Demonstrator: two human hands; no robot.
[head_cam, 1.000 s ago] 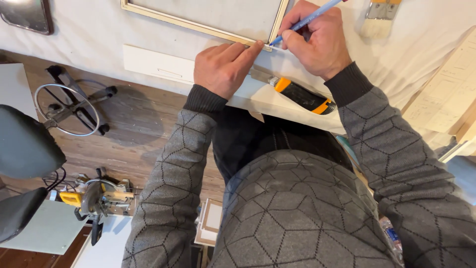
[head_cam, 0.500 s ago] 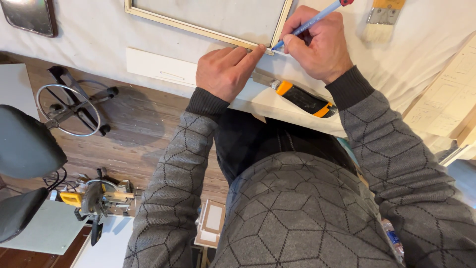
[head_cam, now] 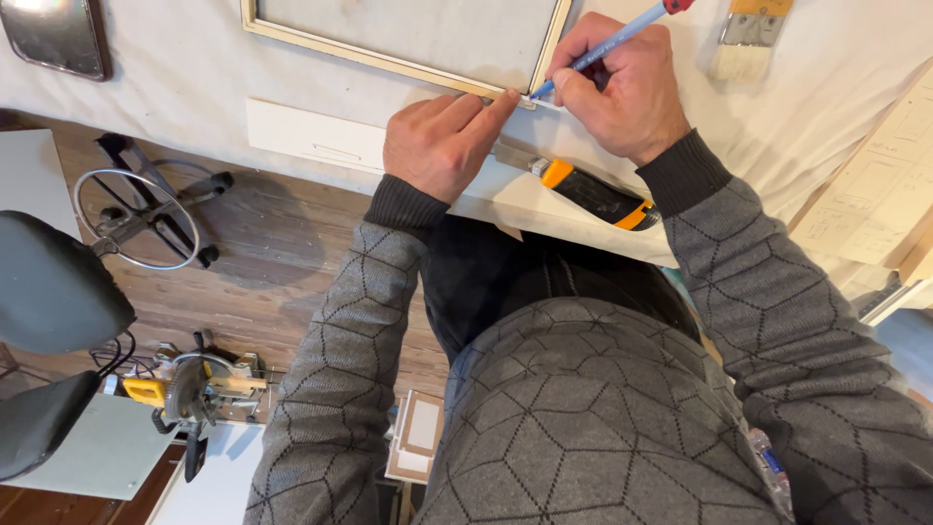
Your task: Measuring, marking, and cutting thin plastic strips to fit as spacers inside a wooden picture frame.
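Note:
My right hand grips a blue pencil, its tip touching the near right corner of a pale wooden frame that lies on a white cloth-covered table. My left hand rests flat on the cloth beside that corner, the index finger stretched out along the frame's edge toward the pencil tip. An orange and black utility knife lies at the table's edge just below both hands.
A wide paintbrush lies at the upper right, a flat white strip left of my left hand. On the wooden floor stand a dark stool with a metal ring base, and a small mitre saw.
The view has shifted slightly, so the frame and hands sit lower in the picture. Both hands stay at the frame's corner with the pencil tip on it.

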